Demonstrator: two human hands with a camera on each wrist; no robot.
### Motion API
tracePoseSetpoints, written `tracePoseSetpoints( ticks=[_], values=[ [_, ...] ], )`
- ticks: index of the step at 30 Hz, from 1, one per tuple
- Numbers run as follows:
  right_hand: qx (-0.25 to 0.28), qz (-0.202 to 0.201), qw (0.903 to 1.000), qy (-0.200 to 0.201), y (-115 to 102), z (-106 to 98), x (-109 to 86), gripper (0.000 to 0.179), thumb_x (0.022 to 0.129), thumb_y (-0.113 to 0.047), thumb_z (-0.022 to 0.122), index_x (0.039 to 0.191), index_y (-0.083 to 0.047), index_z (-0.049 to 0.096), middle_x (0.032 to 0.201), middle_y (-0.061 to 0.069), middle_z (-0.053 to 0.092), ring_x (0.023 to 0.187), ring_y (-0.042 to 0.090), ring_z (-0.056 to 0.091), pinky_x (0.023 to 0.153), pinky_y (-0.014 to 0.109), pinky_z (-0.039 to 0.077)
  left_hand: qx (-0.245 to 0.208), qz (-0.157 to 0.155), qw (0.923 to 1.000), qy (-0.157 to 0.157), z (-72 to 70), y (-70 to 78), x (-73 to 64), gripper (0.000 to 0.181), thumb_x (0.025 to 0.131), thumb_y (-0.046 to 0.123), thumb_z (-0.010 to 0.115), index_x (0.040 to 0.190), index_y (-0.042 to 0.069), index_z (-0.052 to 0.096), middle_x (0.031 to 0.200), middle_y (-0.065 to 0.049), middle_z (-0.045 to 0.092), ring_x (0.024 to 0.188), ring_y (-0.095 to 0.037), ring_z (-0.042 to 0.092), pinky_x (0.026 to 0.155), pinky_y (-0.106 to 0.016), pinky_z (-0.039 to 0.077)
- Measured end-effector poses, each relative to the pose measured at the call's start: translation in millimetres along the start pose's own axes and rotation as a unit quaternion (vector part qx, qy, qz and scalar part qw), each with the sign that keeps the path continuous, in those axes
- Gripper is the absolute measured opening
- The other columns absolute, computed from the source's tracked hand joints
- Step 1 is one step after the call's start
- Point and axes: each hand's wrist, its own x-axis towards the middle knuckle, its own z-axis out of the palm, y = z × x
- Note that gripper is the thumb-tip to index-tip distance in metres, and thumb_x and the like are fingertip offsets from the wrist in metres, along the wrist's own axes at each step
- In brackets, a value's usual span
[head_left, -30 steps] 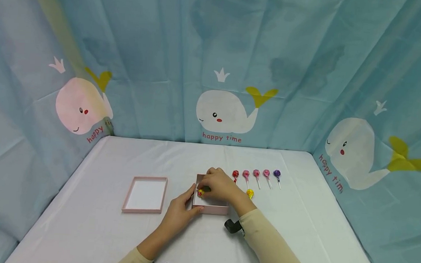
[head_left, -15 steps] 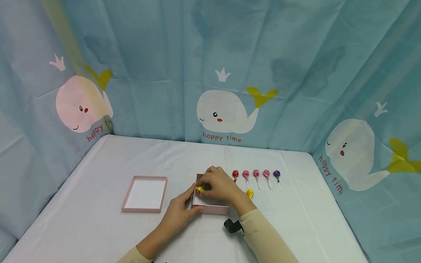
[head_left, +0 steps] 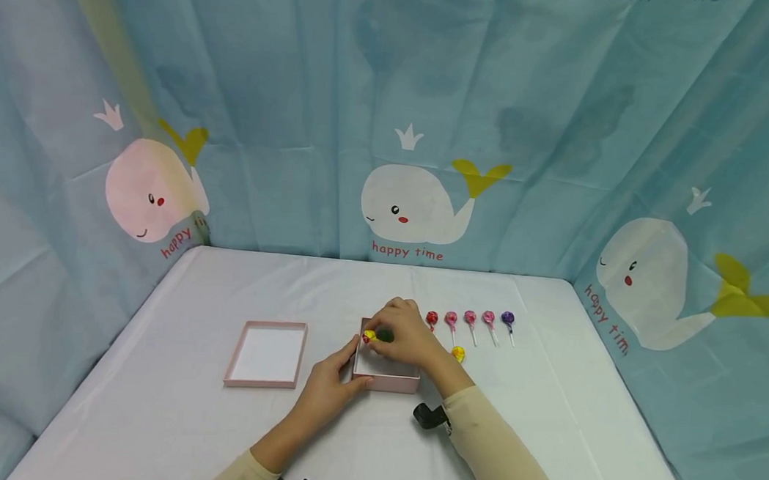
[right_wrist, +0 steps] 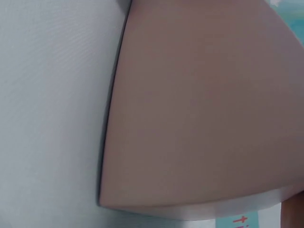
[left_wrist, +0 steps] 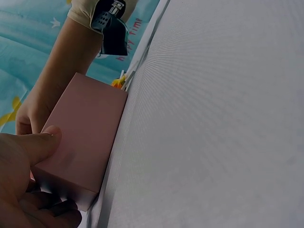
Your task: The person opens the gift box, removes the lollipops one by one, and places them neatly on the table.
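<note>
My left hand (head_left: 331, 385) grips the near left corner of an open pink box (head_left: 385, 383). In the left wrist view its thumb lies on the front wall of the box (left_wrist: 85, 128) and the fingers curl along the side. My right hand (head_left: 403, 334) is over the box's far left part, pinching a yellow-and-red wrapped lollipop (head_left: 368, 337) between thumb and fingers. A dark green round thing (head_left: 384, 334) shows beneath that hand, partly covered by it. The right wrist view is mostly filled by the box wall (right_wrist: 199, 104).
To the right of the box lie a red lollipop (head_left: 432, 318), several pink lollipops (head_left: 470, 317) and a purple lollipop (head_left: 508, 318) in a row. A yellow lollipop (head_left: 458, 354) lies nearer, partly behind the right forearm. The pink box lid (head_left: 264, 384) rests at the left on the white tablecloth (head_left: 171, 374).
My right hand has moved slightly toward the far side of the box, and the yellow-and-red lollipop has gone with it. The left hand keeps its hold on the box.
</note>
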Motion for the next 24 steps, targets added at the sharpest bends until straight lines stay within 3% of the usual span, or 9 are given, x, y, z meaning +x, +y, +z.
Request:
tracePoseSetpoints(
  ticks=[6, 16, 24],
  values=[
    [0.019, 0.027, 0.9994, 0.011, -4.7, -8.5, -4.2, 0.021, 0.087, -0.035, 0.083, 0.106, -0.029, 0.077, 0.107, -0.019, 0.072, 0.107, 0.006, 0.052, 0.100, 0.037, 0.039, 0.005, 0.000, 1.0000, -0.004, 0.2, 0.4, 0.2, 0.088, 0.086, 0.033, 0.084, 0.157, 0.007, 0.040, 0.158, -0.010, 0.044, 0.146, -0.029, 0.043, 0.116, -0.045, 0.041],
    [0.052, 0.000, 0.9970, 0.057, -8.3, -31.3, -14.4, 0.026, 0.084, -0.024, 0.086, 0.109, -0.024, 0.079, 0.107, -0.018, 0.073, 0.103, 0.006, 0.052, 0.093, 0.038, 0.039, 0.015, -0.003, 0.9999, 0.002, 0.7, 0.2, 0.6, 0.087, 0.086, 0.030, 0.084, 0.157, 0.008, 0.040, 0.158, -0.010, 0.044, 0.146, -0.028, 0.042, 0.116, -0.046, 0.041],
    [0.066, 0.029, 0.9935, 0.087, -11.0, -49.2, -27.8, 0.027, 0.082, -0.023, 0.089, 0.107, -0.023, 0.079, 0.100, -0.015, 0.072, 0.101, 0.007, 0.052, 0.094, 0.041, 0.039, 0.023, -0.010, 0.9997, 0.000, 1.6, 1.3, -0.4, 0.087, 0.086, 0.027, 0.084, 0.158, 0.010, 0.039, 0.158, -0.009, 0.044, 0.146, -0.028, 0.042, 0.116, -0.045, 0.041]
  ],
)
